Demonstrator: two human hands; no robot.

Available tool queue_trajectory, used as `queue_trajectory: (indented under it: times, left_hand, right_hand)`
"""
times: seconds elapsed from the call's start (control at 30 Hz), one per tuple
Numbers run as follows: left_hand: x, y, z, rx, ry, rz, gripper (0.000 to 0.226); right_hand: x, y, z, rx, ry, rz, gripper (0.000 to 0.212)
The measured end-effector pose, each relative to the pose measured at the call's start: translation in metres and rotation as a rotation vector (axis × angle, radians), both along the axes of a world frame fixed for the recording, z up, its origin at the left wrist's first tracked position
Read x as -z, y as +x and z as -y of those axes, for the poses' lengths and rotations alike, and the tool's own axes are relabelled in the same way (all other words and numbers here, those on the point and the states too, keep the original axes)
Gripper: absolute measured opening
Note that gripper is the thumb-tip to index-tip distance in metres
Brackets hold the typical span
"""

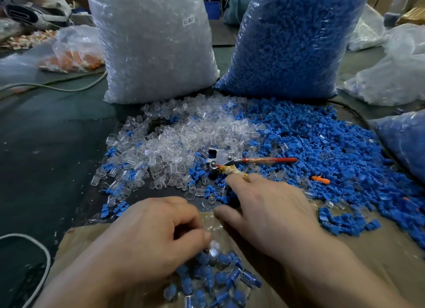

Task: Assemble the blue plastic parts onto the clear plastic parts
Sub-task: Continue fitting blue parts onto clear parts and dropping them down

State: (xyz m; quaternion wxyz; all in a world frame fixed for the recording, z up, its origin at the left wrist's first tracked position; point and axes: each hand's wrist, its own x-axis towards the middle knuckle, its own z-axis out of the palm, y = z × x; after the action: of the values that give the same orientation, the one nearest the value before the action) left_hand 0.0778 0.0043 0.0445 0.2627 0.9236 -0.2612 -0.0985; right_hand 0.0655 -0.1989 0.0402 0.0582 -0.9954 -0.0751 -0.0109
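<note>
The fingers [195, 225] of our left hand [147, 234] are curled and pinch a small clear piece [213, 248] at lower centre of the frame, directly above the heap of finished pieces [218, 280]. The blur hides whether a blue part already sits in it. Our right hand [266, 206] lies flat with relaxed fingers that grip nothing, and its index tip is just beside the wrapped handle of the metal tool [227, 158]. We judge that the next pick belongs to this hand. The loose blue parts [333, 146] spread above and right of it, the nearest just before its fingertips, with their long axes in all directions. The clear parts [184, 132] lie toward the upper left, nearer the left hand.
</note>
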Motion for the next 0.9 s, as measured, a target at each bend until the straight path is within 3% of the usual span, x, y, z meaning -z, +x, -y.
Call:
queue_trajectory:
  times: [0.1,0.23,0.53,0.73,0.9]
  left_hand:
    - [0.006,0.006,0.005,-0.212,-0.039,0.140,0.029]
    - [0.017,0.009,0.013,-0.237,0.110,0.242,0.060]
    - [0.023,0.007,0.024,-0.209,0.068,0.246,0.040]
    - [0.023,0.009,0.025,-0.267,0.008,0.271,0.015]
    - [0.023,0.008,0.026,-0.294,-0.044,0.277,0.010]
  right_hand:
    - [0.002,0.005,-0.004,-0.052,0.019,0.012,0.046]
    - [0.006,0.007,-0.008,-0.124,0.046,0.042,0.034]
    - [0.010,0.009,-0.009,-0.160,0.131,0.090,0.023]
    - [0.010,0.010,-0.009,-0.197,0.203,0.079,0.012]
    - [0.009,0.010,-0.008,-0.202,0.307,0.083,0.015]
